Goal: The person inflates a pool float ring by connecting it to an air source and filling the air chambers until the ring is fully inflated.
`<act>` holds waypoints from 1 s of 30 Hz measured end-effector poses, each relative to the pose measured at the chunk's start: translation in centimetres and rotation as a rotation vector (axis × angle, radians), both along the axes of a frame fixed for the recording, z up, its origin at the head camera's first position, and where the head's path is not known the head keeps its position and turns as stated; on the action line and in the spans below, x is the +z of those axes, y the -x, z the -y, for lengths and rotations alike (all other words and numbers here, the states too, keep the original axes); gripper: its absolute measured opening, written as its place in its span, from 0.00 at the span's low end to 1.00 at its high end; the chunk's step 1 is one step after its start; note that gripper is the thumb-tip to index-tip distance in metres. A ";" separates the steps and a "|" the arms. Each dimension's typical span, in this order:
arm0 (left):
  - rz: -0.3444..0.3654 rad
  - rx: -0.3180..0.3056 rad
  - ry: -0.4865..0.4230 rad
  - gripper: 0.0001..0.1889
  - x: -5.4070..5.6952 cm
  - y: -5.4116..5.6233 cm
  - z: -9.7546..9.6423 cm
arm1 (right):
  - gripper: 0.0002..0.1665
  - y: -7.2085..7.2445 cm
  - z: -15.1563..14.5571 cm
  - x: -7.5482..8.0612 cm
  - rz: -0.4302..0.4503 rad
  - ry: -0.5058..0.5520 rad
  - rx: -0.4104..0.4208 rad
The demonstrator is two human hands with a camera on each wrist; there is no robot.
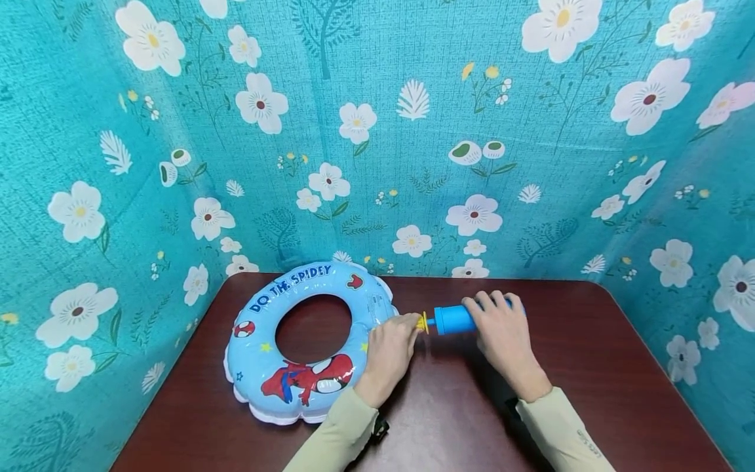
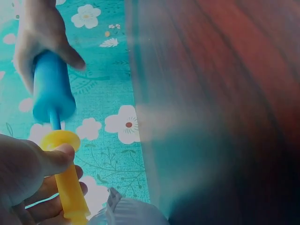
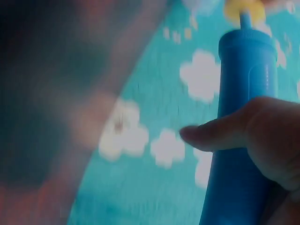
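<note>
A blue hand air pump [image 1: 453, 320] lies sideways above the brown table, with my right hand [image 1: 504, 334] wrapped round its barrel. In the right wrist view the thumb lies across the blue barrel [image 3: 248, 70]. My left hand [image 1: 389, 351] grips the pump's yellow nozzle piece [image 2: 70, 187], thumb close below its round flange. A short length of blue rod [image 2: 55, 121] shows between flange and barrel. Beside my left hand rests an inflated light-blue swim ring [image 1: 253, 354] with a red cartoon figure and lettering. The nozzle's far end is hidden by my left hand in the head view.
The dark brown table [image 1: 448, 419] has rounded far corners. A turquoise flowered curtain [image 1: 389, 164] hangs behind it and along both sides. Near my left sleeve a small dark object [image 1: 380, 429] shows at the wrist.
</note>
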State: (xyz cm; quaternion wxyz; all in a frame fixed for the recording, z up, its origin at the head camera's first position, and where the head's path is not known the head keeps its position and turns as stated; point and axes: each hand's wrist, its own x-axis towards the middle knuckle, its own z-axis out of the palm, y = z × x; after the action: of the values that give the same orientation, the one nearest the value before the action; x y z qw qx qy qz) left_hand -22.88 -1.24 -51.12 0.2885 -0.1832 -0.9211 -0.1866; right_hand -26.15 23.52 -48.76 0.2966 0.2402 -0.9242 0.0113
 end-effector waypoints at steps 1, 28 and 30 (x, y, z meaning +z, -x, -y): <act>-0.003 0.005 -0.003 0.06 0.0 0.0 0.0 | 0.36 0.2 -0.7 0.4 -0.004 0.017 -0.007; -0.001 -0.007 -0.001 0.09 0.1 0.1 0.1 | 0.32 0.1 1.5 0.0 -0.018 -0.043 0.020; 0.004 -0.008 -0.001 0.09 0.1 0.0 0.1 | 0.34 0.0 1.9 -0.1 -0.013 -0.052 0.021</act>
State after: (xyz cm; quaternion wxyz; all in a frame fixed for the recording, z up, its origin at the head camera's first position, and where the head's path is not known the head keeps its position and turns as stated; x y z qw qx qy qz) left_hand -22.86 -1.33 -50.98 0.2858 -0.1866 -0.9208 -0.1886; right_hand -26.14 21.61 -48.91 0.2959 0.2574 -0.9198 -0.0111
